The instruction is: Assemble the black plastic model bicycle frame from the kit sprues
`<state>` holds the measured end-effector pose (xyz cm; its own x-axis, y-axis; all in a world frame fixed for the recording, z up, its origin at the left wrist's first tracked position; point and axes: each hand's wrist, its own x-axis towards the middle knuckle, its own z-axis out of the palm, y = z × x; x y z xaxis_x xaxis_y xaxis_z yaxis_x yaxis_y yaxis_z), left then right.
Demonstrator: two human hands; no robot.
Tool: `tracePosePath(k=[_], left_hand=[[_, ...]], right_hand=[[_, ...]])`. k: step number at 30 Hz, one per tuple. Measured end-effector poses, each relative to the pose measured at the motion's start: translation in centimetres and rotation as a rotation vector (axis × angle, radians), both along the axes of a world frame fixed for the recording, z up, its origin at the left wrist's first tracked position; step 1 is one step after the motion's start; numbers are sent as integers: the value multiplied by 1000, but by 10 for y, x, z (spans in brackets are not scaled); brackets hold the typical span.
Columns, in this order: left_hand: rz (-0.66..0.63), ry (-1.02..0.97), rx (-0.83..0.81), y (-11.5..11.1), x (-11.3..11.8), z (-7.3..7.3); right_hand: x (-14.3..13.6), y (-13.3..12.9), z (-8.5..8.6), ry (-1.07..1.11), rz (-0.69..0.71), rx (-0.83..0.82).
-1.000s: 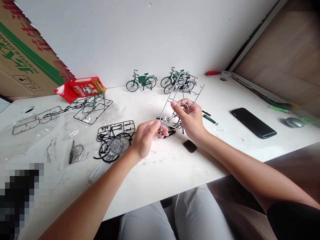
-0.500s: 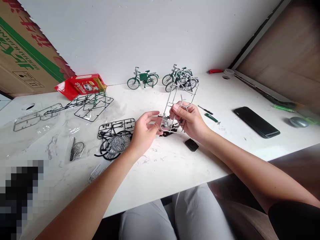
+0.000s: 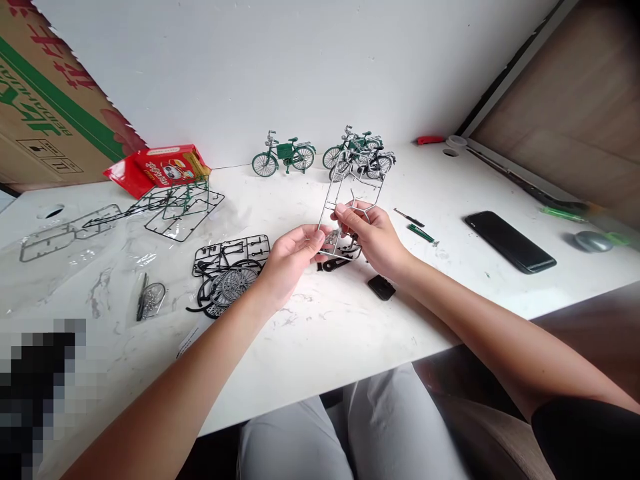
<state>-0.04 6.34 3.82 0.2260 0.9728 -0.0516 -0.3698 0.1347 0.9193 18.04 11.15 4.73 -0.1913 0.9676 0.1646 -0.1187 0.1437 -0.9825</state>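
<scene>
A silver-grey plastic sprue frame [image 3: 327, 201] is held up above the white table, tilted and spanning both hands. My right hand [image 3: 376, 235] pinches its middle bars between thumb and fingers. At the lower left corner, my left hand [image 3: 295, 257] closes thumb and fingertips on the frame, beside small silver parts [image 3: 332, 238]. Beneath the hands lie black parts [image 3: 336, 265], partly covered by the frame and fingers. Near my left wrist, a black sprue [image 3: 233, 248] rests with several toy bicycle wheels [image 3: 235, 285] on and beside it.
Green model bicycles [image 3: 283, 155] stand along the back wall. At left are a red packet [image 3: 173, 167], more sprues [image 3: 185, 217] and a clear bag [image 3: 150, 300]. A phone [image 3: 510, 241], a thin tool [image 3: 409, 217], green parts [image 3: 423, 233] and a small black piece [image 3: 381, 287] lie at right.
My left fingers, spread beside the frame before, have closed on its lower left corner. The frame has tilted and its top has dropped slightly to the left. My right hand keeps its pinch.
</scene>
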Motion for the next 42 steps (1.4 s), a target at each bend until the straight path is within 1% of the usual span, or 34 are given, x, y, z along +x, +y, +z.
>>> tracePosePath(k=[4, 9, 11, 16, 18, 23, 27, 29, 32, 35, 37, 40, 42], left_hand=[[-46, 20, 20, -1, 1, -2], [-88, 23, 5, -2, 0, -2], [-75, 45, 6, -2, 1, -5], [42, 3, -24, 0, 3, -9], [33, 11, -11, 1, 3, -9], [-37, 24, 33, 2, 0, -8], [-37, 29, 34, 1, 0, -7], [1, 62, 4, 1, 0, -7], [55, 139, -45, 2, 1, -5], [61, 172, -72, 0, 3, -2], [80, 170, -61, 0, 4, 0], [129, 185, -31, 0, 4, -1], [125, 209, -15, 1, 3, -2]], right_hand=[[1, 2, -5, -18, 34, -24], [0, 0, -3, -64, -20, 54], [-1, -2, 0, -75, -48, 90], [0, -3, 7, -101, -140, 151], [1, -1, 7, -106, -150, 156], [4, 3, 5, -66, -169, 137], [4, 3, 5, -76, -179, 139], [3, 1, 4, -97, -166, 143], [0, -5, 3, -110, -103, 170], [-1, -10, 3, -108, -60, 213], [-1, -11, 3, -128, -55, 243], [-1, -12, 4, -223, -40, 324], [-1, -13, 4, -279, -29, 369]])
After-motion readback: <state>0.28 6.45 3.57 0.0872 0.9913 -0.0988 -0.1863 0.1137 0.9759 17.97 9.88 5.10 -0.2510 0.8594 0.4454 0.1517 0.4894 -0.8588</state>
